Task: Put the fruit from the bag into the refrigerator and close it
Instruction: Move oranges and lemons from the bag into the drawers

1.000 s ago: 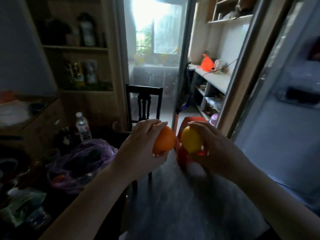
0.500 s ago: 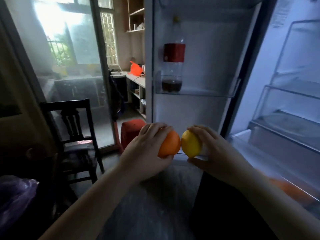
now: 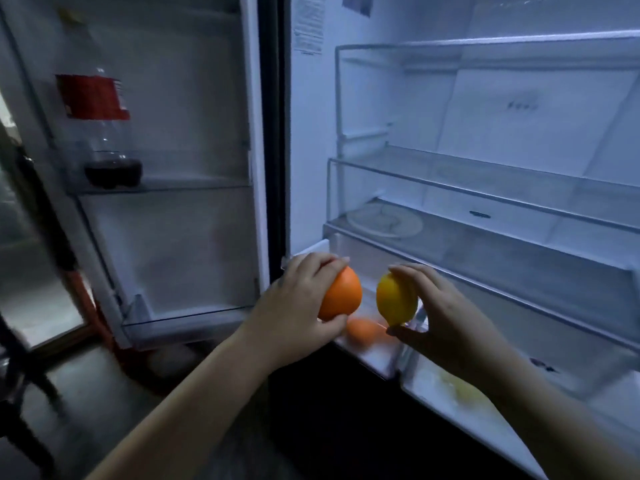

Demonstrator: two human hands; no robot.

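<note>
- The left hand (image 3: 298, 303) grips an orange (image 3: 341, 294) at the centre of the frame. Its fingers curl over the top and the thumb sits underneath, so the fruit is cupped firmly.
- The right hand (image 3: 446, 317) pinches a lemon (image 3: 396, 301) just right of the orange, fingers arched above and thumb below. The two fruits are near each other but apart.
- Both fruits hang over the front lip of the drawer (image 3: 381, 362) at the bottom of the open refrigerator (image 3: 311, 150), probably so they can be lowered in together.
- A second orange fruit (image 3: 363, 330) already lies in that drawer, low between the hands. A yellow shape (image 3: 464, 393) shows at lower right through the clear drawer front, too blurred to name.
- The door (image 3: 194, 237) stands swung wide on the left of the frame, with a bottle (image 3: 100, 133) in its rack. This leaves the reach clear, and closing it is not yet done.
- The bag is not in view.
</note>
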